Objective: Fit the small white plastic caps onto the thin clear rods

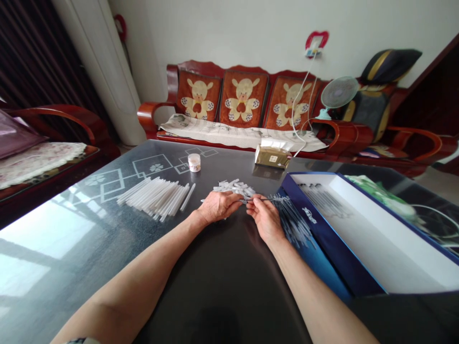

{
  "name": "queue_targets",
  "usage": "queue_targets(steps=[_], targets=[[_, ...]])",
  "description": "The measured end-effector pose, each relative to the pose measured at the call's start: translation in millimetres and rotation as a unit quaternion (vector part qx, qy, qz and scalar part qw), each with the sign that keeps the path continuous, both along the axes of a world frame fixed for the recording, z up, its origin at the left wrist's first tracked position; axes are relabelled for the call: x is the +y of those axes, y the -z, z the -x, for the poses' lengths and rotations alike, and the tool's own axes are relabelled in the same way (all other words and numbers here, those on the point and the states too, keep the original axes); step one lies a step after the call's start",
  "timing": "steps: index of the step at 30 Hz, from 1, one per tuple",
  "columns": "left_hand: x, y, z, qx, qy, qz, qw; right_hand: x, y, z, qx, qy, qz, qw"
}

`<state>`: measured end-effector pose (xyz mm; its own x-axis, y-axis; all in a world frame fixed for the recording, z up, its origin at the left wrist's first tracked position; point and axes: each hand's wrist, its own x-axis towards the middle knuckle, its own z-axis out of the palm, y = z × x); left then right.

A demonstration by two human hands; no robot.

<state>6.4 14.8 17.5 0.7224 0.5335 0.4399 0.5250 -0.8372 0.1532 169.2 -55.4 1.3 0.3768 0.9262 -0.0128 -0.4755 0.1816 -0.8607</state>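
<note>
We have a slim dark rod (271, 199) held level above the worktop (215, 291), just left of the blue box (324, 241). Our right hand (264, 217), the nearer to the box, pinches it between thumb and fingers; our left hand (221, 205), farther left of the box, has its fingertips closed on the other end. Whether a small pale piece sits in that left pinch is too small to make out. If our two hands pull out of line here, we judge the rod could bend or slip, since so little of it is gripped.

Just beyond the left hand, left of the box, lies a heap of short white pieces (234, 185); a sideways sweep of the knuckles could scatter it. Thin loose rods (297, 227) lie fanned against the box's left side, close by our right hand, so a dropped wrist might drag several askew. Farther left of the box, long white tubes (158, 197) lie side by side, and a brush from the left forearm could set them rolling. More thin rods (324, 199) lie inside the box.
</note>
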Motion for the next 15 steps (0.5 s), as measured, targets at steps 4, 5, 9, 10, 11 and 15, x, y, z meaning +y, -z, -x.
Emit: queue_targets(steps=[4,5,9,10,11,15], targets=[[0.0,0.2,-0.4,-0.005,-0.001,0.003,1.000,1.3,1.4,-0.6,-0.005,0.007,0.004,1.000],[-0.2,0.2,-0.4,-0.007,0.000,0.003,1.000,1.6,1.7,-0.6,-0.007,0.008,0.006,1.000],[-0.9,0.0,-0.3,-0.006,0.003,0.005,1.000,2.1,2.2,-0.4,-0.025,-0.001,0.005,1.000],[-1.0,0.1,-0.2,-0.006,0.001,0.006,1.000,1.9,2.3,-0.4,-0.035,-0.004,0.004,0.999],[-1.1,0.1,-0.2,-0.008,-0.002,0.007,1.000,1.6,2.5,-0.2,-0.045,-0.007,0.005,0.999],[-2.3,-0.2,-0.6,-0.019,0.004,0.003,1.000,-0.3,4.4,1.4,-0.083,-0.020,0.011,0.996]])
